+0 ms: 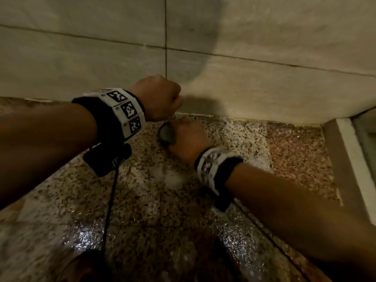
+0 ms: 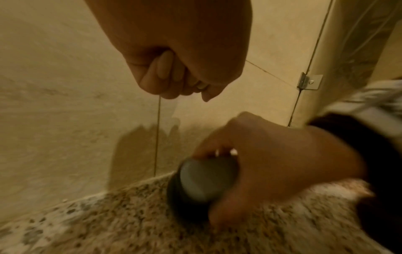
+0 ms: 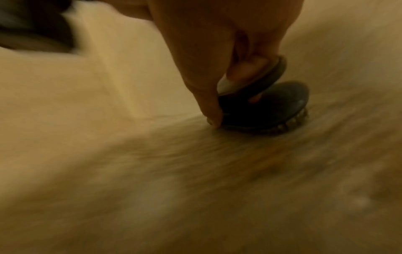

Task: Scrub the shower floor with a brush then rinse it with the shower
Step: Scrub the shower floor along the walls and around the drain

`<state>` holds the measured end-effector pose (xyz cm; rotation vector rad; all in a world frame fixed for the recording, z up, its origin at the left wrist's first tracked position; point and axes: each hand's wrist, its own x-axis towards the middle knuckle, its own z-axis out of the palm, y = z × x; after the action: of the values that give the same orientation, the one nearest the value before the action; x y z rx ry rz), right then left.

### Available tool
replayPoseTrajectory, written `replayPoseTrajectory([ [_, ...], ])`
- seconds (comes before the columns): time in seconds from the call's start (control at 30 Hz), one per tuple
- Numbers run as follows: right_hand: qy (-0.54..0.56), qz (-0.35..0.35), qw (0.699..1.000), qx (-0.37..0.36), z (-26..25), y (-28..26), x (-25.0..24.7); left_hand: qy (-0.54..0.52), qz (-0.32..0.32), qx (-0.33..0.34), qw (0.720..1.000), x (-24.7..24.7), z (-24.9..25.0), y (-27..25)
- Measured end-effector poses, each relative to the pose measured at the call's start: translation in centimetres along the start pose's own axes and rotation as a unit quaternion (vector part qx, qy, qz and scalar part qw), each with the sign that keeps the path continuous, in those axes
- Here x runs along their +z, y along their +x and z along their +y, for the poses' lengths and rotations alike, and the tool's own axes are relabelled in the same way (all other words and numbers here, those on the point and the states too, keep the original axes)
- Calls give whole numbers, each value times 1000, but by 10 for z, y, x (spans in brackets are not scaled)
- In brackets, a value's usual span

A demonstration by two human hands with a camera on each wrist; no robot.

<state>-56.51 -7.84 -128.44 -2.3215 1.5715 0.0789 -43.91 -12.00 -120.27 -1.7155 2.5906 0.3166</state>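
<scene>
Wet speckled granite shower floor [image 1: 154, 200] lies nearest. Beyond it, close to the tiled wall [image 1: 264, 88], the right hand [image 1: 188, 139] grips a round dark scrub brush [image 2: 202, 182] bristles-down on the floor. Left hand [image 1: 160, 97] hovers above the brush, fisted, holding nothing.

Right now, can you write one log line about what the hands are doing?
step: scrubbing | right hand: grips round brush, bristles on shower floor by wall | left hand: fist, holds nothing | rinse: not yet

Right hand [image 3: 217, 51] grip on round dark brush [image 3: 272, 110], bristles on blurred floor [image 3: 195, 171]
</scene>
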Motion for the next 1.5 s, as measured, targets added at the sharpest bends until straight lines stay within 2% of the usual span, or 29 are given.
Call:
replayPoseTrajectory([
  [0.07,48,-88,990,-96,-34,-40,14,-6,5,5,1000,-3,-3,-1],
  [0.13,49,-155,977,-135,-44,-55,11,-16,13,14,1000,-7,-1,-1],
  [0.17,61,-142,982,-112,-38,-46,3,-18,15,21,1000,-7,0,-1],
  [0.27,110,42,993,20,5,8,-21,-15,6,29,999,-3,0,-3],
  [0.33,72,98,991,52,20,25,-22,-11,-2,23,1000,-1,-2,-6],
  [0.4,31,53,998,24,0,13,-3,-6,1,19,1000,-3,-4,-5],
  [0.47,34,-43,997,-52,-33,-23,16,-6,14,23,1000,-5,-4,-5],
  [0.53,50,-117,987,-100,-43,-40,13,-12,17,34,999,-5,0,-6],
  [0.57,51,-120,987,-95,-39,-35,2,-11,13,39,999,-4,3,-6],
  [0.63,78,-42,995,-40,-16,-11,-17,-2,4,46,999,2,6,-7],
  [0.7,78,68,994,31,14,12,-31,-1,19,38,999,4,7,-9],
  [0.73,54,99,993,45,24,18,-30,-5,34,32,999,3,8,-8],
  [0.77,46,95,993,52,23,16,-25,-8,46,28,999,0,10,-6],
  [0.87,41,14,999,-2,-18,-4,9,3,47,31,998,-15,22,2],
  [0.93,51,-90,990,-96,-47,-30,23,26,17,37,999,-18,29,5],
  [0.97,45,-122,983,-132,-49,-38,24,30,12,37,999,-17,29,5],
  [1.0,48,-126,981,-138,-41,-40,18,29,11,33,999,-14,28,5],
  [1.07,70,-61,994,-62,-6,-31,-7,11,16,14,1000,-7,20,1],
  [1.13,69,46,996,41,41,-15,-33,-4,11,-10,1000,-2,12,-4],
  [1.17,50,80,992,78,60,-9,-43,-11,1,-21,1000,1,9,-5],
  [1.2,26,86,991,96,72,-5,-48,-20,-11,-29,999,3,9,-5],
  [1.3,32,52,993,104,62,-12,-33,-48,-65,-11,997,12,18,-2],
  [1.33,57,38,993,91,48,-21,-25,-56,-94,6,994,14,22,-2],
  [1.37,78,16,996,49,34,-32,-16,-60,-133,23,989,19,25,-4],
  [1.47,61,-151,984,-70,5,-69,-9,-6,-277,67,959,40,36,-22],
  [1.5,66,-155,983,-75,8,-70,-15,3,-288,83,954,48,37,-28],
])
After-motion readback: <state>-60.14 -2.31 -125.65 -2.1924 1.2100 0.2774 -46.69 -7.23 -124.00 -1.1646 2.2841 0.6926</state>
